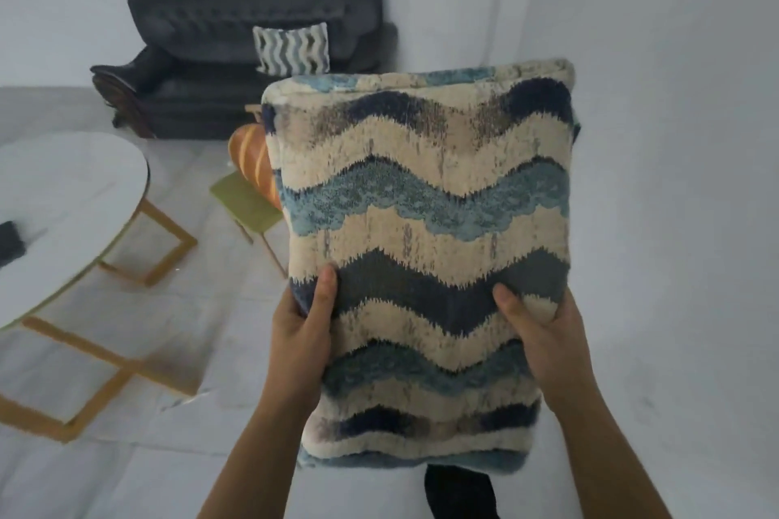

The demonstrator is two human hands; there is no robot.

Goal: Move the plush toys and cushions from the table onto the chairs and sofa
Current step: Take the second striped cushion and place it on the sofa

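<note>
I hold a large cushion [425, 232] with blue, navy and cream wavy stripes upright in front of me. My left hand [301, 329] grips its left edge and my right hand [543, 333] grips its right edge, thumbs on the front. A matching smaller-looking wavy cushion [292, 48] leans on the dark sofa [236, 55] at the back. An orange bread-shaped plush toy [253, 164] stands on a green chair [244, 202], partly hidden behind the held cushion. The white oval table [71, 198] is to my left.
A dark object [10, 242] lies on the table's left part. The table has wooden frame legs [147, 257]. White walls close the room at the back and right. Pale floor spreads between table, chair and sofa. A dark shape [459, 491] shows below the cushion.
</note>
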